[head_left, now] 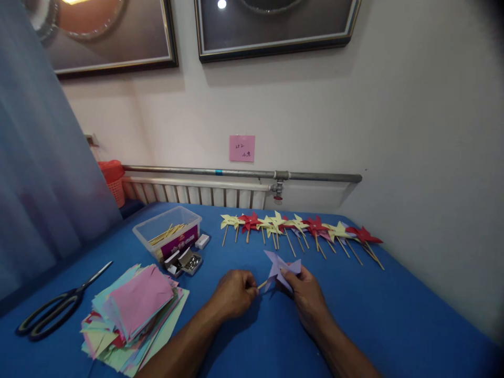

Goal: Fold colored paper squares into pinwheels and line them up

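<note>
A purple paper pinwheel [274, 269] is held between both hands above the blue table, its blades folded to points. My right hand [305, 291] pinches the pinwheel near its centre, thumb in front and fingers behind the paper. Closed around a thin wooden stick [262, 285] is my left hand [235, 294]; the stick runs toward the back of the pinwheel. Whether the stick is joined to the paper is hidden by the blades.
Several finished red, yellow and purple pinwheels [315, 226] lie in a row at the back. To the left are a clear box [157, 223] of sticks, small boxes of metal pins [191, 263], a stack of coloured paper [139, 299] and black-handled scissors [65, 304].
</note>
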Demonstrator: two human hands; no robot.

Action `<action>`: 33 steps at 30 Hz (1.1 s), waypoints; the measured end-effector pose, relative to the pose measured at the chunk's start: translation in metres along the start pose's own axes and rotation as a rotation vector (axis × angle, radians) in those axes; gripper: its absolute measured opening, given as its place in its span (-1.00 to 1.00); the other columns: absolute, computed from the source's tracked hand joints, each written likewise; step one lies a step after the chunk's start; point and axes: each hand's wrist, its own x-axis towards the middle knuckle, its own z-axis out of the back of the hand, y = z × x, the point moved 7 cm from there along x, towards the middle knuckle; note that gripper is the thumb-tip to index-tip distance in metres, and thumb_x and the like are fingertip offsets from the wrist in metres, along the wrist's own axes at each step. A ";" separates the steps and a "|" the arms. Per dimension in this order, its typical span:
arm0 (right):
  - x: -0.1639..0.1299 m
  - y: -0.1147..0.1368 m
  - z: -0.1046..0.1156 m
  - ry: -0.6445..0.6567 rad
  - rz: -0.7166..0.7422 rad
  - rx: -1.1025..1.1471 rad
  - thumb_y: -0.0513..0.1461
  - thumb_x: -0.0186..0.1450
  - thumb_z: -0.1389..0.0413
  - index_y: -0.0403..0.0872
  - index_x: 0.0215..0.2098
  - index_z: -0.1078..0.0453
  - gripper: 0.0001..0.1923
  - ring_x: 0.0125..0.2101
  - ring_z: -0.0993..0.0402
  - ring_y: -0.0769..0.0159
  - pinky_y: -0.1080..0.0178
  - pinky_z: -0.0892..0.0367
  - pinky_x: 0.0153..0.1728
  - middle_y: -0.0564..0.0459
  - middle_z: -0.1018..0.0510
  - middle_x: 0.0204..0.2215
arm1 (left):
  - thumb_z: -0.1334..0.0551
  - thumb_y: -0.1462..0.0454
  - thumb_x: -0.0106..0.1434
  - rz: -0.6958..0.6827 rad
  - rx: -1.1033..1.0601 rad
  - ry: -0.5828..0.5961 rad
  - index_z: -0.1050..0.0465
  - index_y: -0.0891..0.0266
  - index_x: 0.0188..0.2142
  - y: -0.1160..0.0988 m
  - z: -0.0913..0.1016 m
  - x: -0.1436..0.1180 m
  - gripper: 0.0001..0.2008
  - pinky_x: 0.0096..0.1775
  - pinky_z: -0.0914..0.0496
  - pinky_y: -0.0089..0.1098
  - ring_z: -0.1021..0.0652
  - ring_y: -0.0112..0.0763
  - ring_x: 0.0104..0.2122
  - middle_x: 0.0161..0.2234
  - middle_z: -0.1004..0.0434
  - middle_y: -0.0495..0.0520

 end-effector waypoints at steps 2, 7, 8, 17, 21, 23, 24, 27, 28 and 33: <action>0.002 -0.001 0.003 -0.037 -0.013 0.043 -0.03 -0.03 -0.36 -0.08 -0.30 -0.46 -0.59 -0.47 -0.46 0.25 0.22 -0.40 -0.35 0.12 -0.56 -0.50 | -0.21 0.28 0.13 0.000 0.020 -0.038 -0.54 0.23 -0.39 -0.002 0.005 -0.001 -0.88 -0.42 -0.15 -0.46 -0.41 -0.46 -0.48 -0.51 -0.47 -0.06; 0.004 -0.001 0.006 -0.072 -0.015 0.085 -0.06 -0.05 -0.36 -0.07 -0.40 -0.45 -0.66 -0.53 -0.46 0.26 0.22 -0.41 -0.40 0.13 -0.55 -0.55 | -0.22 0.30 0.17 -0.059 0.144 -0.122 -0.56 0.21 -0.38 -0.009 0.013 -0.003 -0.88 -0.33 -0.17 -0.44 -0.47 -0.41 -0.37 -0.39 -0.54 0.00; 0.004 -0.001 0.007 -0.078 -0.017 0.093 -0.07 -0.04 -0.36 -0.07 -0.40 -0.45 -0.67 -0.53 -0.46 0.26 0.22 -0.41 -0.40 0.13 -0.56 -0.54 | -0.23 0.31 0.17 -0.067 0.177 -0.132 -0.56 0.20 -0.37 -0.010 0.014 -0.004 -0.89 -0.31 -0.17 -0.43 -0.47 -0.40 -0.34 -0.36 -0.56 0.01; 0.002 0.001 0.006 -0.072 -0.047 0.158 -0.04 0.00 -0.36 -0.05 -0.35 -0.42 -0.64 -0.41 -0.56 0.21 0.18 -0.50 -0.32 0.07 -0.60 -0.41 | -0.19 0.33 0.23 -0.088 0.310 -0.172 -0.56 0.21 -0.32 -0.005 0.014 -0.002 -0.86 -0.27 -0.19 -0.41 -0.51 -0.34 -0.28 -0.29 -0.58 0.09; 0.004 -0.002 0.006 -0.119 -0.010 0.112 0.04 0.06 -0.32 -0.03 -0.27 -0.40 -0.58 -0.34 -0.61 0.17 0.18 -0.52 -0.31 0.02 -0.61 -0.33 | -0.20 0.32 0.25 0.013 0.230 -0.318 -0.56 0.23 -0.33 0.013 0.033 0.010 -0.87 -0.27 -0.21 -0.42 -0.53 -0.35 -0.29 -0.32 -0.60 0.07; 0.004 -0.005 0.002 -0.100 0.022 0.005 0.03 0.05 -0.32 -0.03 -0.25 -0.41 -0.57 -0.36 -0.61 0.17 0.18 -0.51 -0.32 0.03 -0.60 -0.38 | -0.20 0.31 0.26 0.104 0.202 -0.399 -0.57 0.25 -0.33 0.022 0.050 0.022 -0.85 -0.28 -0.22 -0.42 -0.54 -0.35 -0.32 -0.34 -0.61 0.08; 0.004 -0.007 -0.001 -0.078 0.044 -0.050 0.03 0.05 -0.31 -0.03 -0.24 -0.42 -0.57 -0.35 -0.61 0.16 0.18 -0.50 -0.31 0.02 -0.61 -0.37 | -0.19 0.31 0.28 0.158 0.195 -0.440 -0.57 0.25 -0.32 0.025 0.060 0.029 -0.84 -0.29 -0.22 -0.42 -0.54 -0.34 -0.33 -0.35 -0.62 0.09; 0.003 -0.010 -0.009 -0.013 0.108 -0.172 0.03 0.09 -0.27 -0.03 -0.22 -0.46 -0.61 -0.27 -0.61 0.12 0.15 -0.49 -0.24 -0.02 -0.63 -0.31 | -0.20 0.30 0.28 0.305 0.235 -0.533 -0.59 0.26 -0.30 0.033 0.086 0.053 -0.84 -0.26 -0.27 -0.40 -0.57 -0.26 -0.26 -0.29 -0.65 0.16; 0.002 -0.010 -0.011 0.003 0.122 -0.196 0.02 0.11 -0.26 -0.03 -0.21 -0.47 -0.62 -0.26 -0.61 0.11 0.14 -0.48 -0.23 -0.03 -0.63 -0.30 | -0.20 0.31 0.28 0.337 0.248 -0.551 -0.59 0.27 -0.30 0.035 0.092 0.061 -0.83 -0.25 -0.28 -0.39 -0.58 -0.23 -0.23 -0.27 -0.65 0.20; -0.003 -0.005 -0.014 0.032 0.150 -0.272 0.02 0.17 -0.19 -0.02 -0.23 -0.48 -0.66 -0.29 -0.58 0.12 0.14 -0.44 -0.22 -0.01 -0.63 -0.33 | -0.18 0.37 0.25 0.457 0.294 -0.589 -0.60 0.31 -0.25 0.046 0.099 0.094 -0.80 -0.17 -0.36 -0.29 -0.59 -0.10 -0.15 -0.19 -0.64 0.34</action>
